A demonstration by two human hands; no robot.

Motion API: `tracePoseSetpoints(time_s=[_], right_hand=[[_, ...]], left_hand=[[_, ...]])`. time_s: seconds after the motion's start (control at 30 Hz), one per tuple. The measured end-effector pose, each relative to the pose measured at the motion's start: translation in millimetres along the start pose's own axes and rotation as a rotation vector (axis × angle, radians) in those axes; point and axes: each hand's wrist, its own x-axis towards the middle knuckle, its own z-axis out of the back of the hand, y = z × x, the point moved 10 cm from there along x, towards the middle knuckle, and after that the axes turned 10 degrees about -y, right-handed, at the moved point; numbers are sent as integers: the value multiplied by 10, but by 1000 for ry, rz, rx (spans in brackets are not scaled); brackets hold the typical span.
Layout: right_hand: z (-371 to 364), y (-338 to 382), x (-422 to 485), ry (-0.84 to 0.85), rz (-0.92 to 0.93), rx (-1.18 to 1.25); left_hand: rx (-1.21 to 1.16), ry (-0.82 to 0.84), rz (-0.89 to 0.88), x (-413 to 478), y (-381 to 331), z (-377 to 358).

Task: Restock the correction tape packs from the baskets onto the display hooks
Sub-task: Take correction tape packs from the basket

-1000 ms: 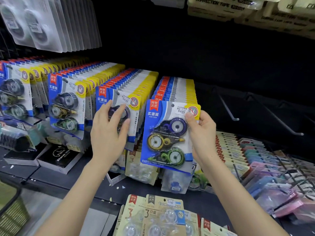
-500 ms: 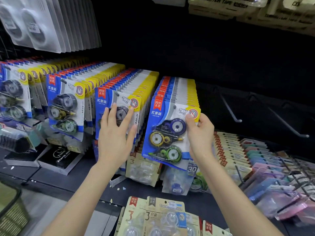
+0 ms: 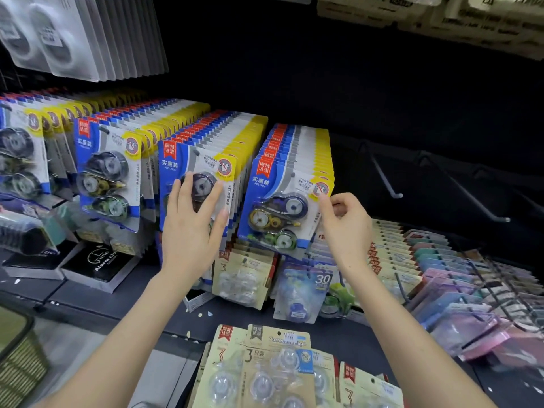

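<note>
In the centre-left of the frame, the left hand [image 3: 191,231] lies flat, fingers spread, on the middle row's front pack [image 3: 170,164]. To its right, the right hand [image 3: 346,222], fingers curled, meets the yellow corner of the hooked pack [image 3: 279,207]; whether it pinches is unclear. The packs are probably light, stiff card with slick blisters, best held by the edges.

1. Rows of packs [image 3: 109,178] hang side by side above the shelf [image 3: 88,298].
2. The left hand [image 3: 191,231] lies flat on the third row's front pack [image 3: 206,166].
3. The right hand [image 3: 346,228] is at the right edge of the fourth row's front pack [image 3: 279,207].
4. Hooks [image 3: 385,178] jut out to the right of that row.
5. Boxes [image 3: 97,260] lie on the shelf at the left, and a basket [image 3: 17,357] stands before it.
</note>
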Motion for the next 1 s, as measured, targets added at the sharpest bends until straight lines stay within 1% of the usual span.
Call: tracePoseSetpoints(time_s=[0.1,0.2,0.3,0.37,0.47,0.57,0.67,0.73,0.8,0.9,1.0], right_hand=[[214,-152,-153,10,6,-36],[350,-468,-432,103,-8,-69],[422,-944,-832,293,-106,-59],[454,-1249,-1199,478,-210,-78],[528,-1620,-1837,724,-267,-176],[645,-1857,-2395,860,-294,-221],[812,-1959,-2776,908,-349,-195],[902,-1972,-3020,975,-381,-177],[939,-1985,-3286,1097,-374,-217],[909,-2043,-3521,1231,-280,-371],[790,-2072,-3613,1272,-175,-476]], left_hand=[[7,-4,-12,-136,-11,46],[19,24,-41,-361,-28,30],[28,196,-54,-726,24,-165],[30,318,-82,-1049,51,-278],[13,482,-130,-1642,49,-418],[-23,672,-199,-2267,-51,-558],[-38,810,-304,-2821,-170,-643],[-32,843,-356,-3059,-225,-666],[-10,850,-388,-3174,-248,-683],[0,843,-386,-3188,-243,-698],[6,861,-379,-3185,-221,-712]])
